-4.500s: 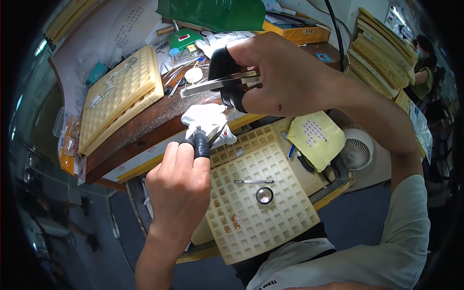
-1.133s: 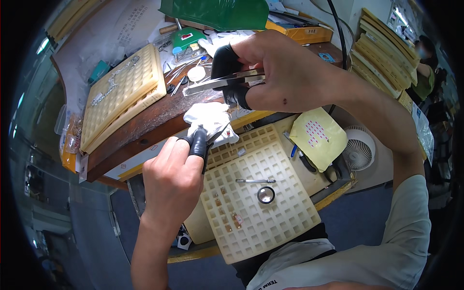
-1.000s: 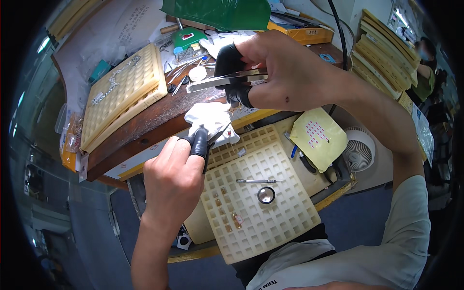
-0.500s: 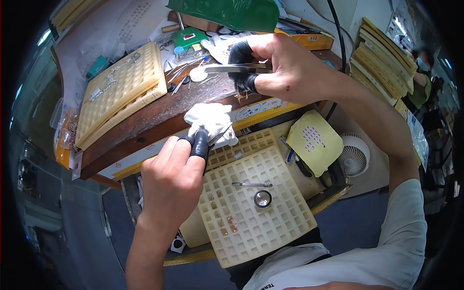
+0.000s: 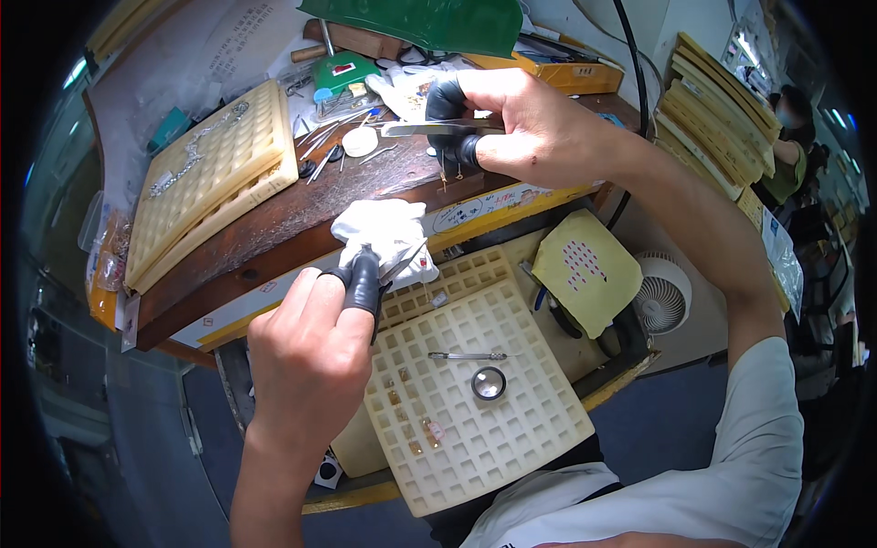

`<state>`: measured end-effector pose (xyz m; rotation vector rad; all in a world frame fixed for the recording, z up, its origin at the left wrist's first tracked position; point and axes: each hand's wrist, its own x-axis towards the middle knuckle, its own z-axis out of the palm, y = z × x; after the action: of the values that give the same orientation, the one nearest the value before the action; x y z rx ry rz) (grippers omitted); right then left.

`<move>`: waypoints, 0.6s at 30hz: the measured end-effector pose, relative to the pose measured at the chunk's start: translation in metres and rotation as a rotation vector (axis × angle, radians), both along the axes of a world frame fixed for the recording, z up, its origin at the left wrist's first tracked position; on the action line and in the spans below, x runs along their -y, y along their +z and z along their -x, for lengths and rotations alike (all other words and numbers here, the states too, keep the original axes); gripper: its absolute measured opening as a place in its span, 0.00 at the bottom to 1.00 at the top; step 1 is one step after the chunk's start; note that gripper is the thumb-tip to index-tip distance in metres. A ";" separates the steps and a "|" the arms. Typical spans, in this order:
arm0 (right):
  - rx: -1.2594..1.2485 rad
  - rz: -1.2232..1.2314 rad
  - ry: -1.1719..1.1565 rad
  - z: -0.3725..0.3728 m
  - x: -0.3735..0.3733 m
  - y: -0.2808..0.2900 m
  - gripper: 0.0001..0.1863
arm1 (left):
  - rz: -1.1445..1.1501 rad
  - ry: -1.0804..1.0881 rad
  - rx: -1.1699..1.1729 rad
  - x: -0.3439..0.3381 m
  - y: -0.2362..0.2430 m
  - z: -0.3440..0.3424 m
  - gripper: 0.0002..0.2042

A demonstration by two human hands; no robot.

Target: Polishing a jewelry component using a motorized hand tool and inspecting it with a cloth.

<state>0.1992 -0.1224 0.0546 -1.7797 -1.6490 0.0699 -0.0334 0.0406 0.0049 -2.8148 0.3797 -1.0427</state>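
Note:
My left hand (image 5: 315, 352), with black covers on its fingertips, is closed on a bunched white cloth (image 5: 384, 228). A slim metal tool (image 5: 405, 261) shows beside the fingertips against the cloth; its other end is hidden. Higher and to the right, my right hand (image 5: 521, 119), also with black finger covers, is closed on silver tweezers (image 5: 438, 129) whose blades point left. Small gold pieces (image 5: 444, 178) dangle under its fingers; how they are held is hidden. Below both hands a cream tray (image 5: 512, 420) of square pockets carries a loupe (image 5: 489, 384) and a thin metal pen-like tool (image 5: 468, 355).
On the wooden bench (image 5: 247, 237) stand stacked pocket trays (image 5: 210, 155) with a silver chain, a round white disc (image 5: 360, 141) and several thin tools. The open drawer holds a yellow pad (image 5: 585, 274); right of it is a white fan (image 5: 662, 292). Another person is far right.
The view has shifted slightly, so the bench and the tray sit a little further left. Both hands keep their holds; the gold pieces under my right hand now hang more plainly in view.

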 end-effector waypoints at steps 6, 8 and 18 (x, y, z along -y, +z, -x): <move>-0.006 0.069 0.006 -0.008 -0.001 0.000 0.16 | -0.006 -0.002 -0.004 0.000 0.000 0.000 0.04; -0.045 0.077 0.002 -0.011 -0.002 -0.002 0.17 | -0.009 -0.004 -0.002 0.000 0.000 0.000 0.05; 0.037 -0.061 0.027 -0.014 -0.002 -0.004 0.09 | 0.002 -0.005 -0.006 0.000 0.000 0.000 0.08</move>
<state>0.2136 -0.1208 0.0502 -1.7224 -1.6835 -0.0011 -0.0331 0.0407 0.0050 -2.8211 0.3871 -1.0370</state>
